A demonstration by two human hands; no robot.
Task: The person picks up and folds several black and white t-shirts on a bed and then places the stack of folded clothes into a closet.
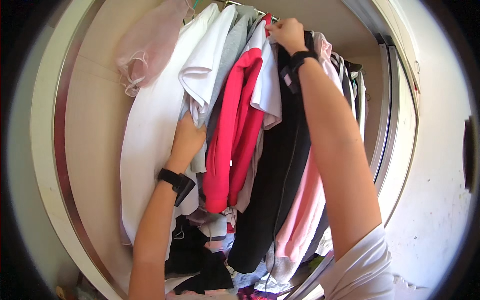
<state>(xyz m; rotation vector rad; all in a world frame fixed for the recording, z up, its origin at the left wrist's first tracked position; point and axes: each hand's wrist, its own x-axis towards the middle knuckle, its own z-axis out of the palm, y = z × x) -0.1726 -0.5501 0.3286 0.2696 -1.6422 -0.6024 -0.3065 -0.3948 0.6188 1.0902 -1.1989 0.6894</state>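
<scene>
Clothes hang from a metal rail [240, 4] inside a wardrobe. My right hand [288, 33] is raised to the top of the row, fingers pinching the red collar of a red-and-white jacket [240, 150]. Lower and to the left, my left hand [188, 137] is closed on cloth at the lower end of a white short-sleeved shirt [204, 56]; its fingertips are hidden in the folds. Grey cloth [227, 60] hangs between shirt and jacket. A long white garment [153, 135] lies left of my left hand. Black trousers or a long black garment [273, 180] hang below my right wrist.
A sheer pink bag or fabric piece [150, 41] hangs at the upper left. Pink fleece clothing [300, 221] and more garments hang on the right. Folded and heaped clothes [198, 255] cover the wardrobe floor. Sliding-door frames [386, 112] edge the right side.
</scene>
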